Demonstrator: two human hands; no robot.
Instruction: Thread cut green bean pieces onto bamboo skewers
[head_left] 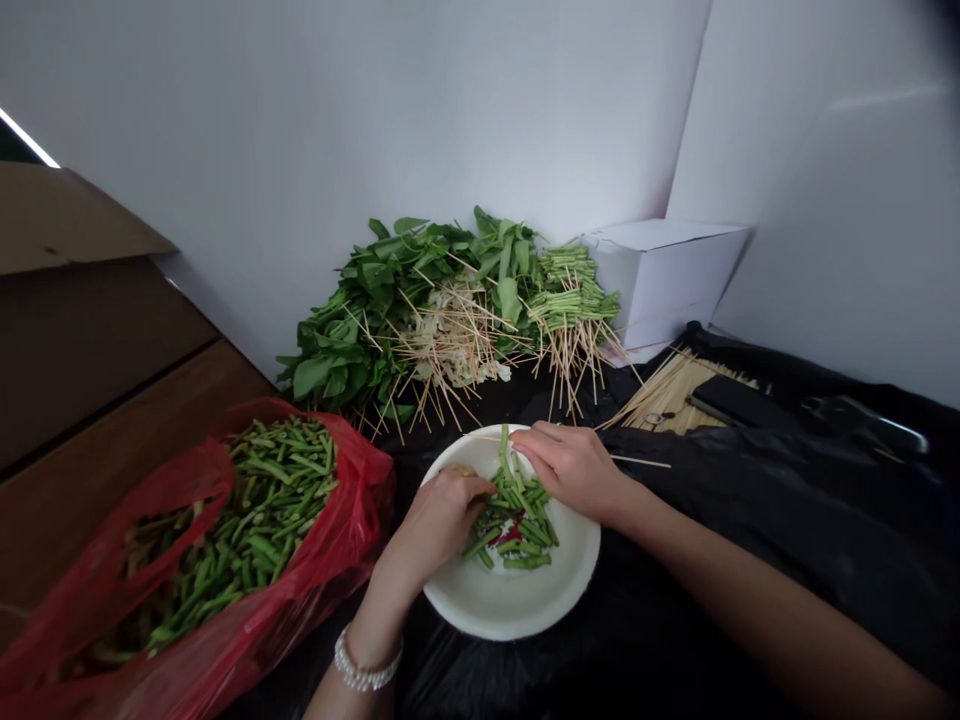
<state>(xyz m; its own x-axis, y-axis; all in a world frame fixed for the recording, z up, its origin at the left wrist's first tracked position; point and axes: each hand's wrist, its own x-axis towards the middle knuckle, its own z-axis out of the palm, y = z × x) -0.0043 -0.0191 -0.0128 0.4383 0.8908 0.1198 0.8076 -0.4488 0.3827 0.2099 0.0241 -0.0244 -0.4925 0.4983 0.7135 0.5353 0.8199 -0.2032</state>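
A white bowl [517, 610] holds cut green bean pieces [525, 515], with a red and white pattern showing at its bottom. Over the bowl's far right rim, my right hand [574, 468] is closed on a thin wooden skewer [641, 461], whose end sticks out to the right. Bean pieces [504, 455] stand at its fingertips, seemingly on the skewer. My left hand [448, 512], wearing a pearl bracelet on the wrist, reaches over the left rim. Its fingers are curled together at the beans, and whatever they pinch is hidden.
At left, a red plastic bag [367, 480] is full of cut beans. Behind the bowl lie skewered leafy greens [337, 350], pale skewered pieces [450, 325] and skewered beans [566, 295]. A white box [675, 275], loose skewers [660, 390] and a dark phone [731, 400] are at right.
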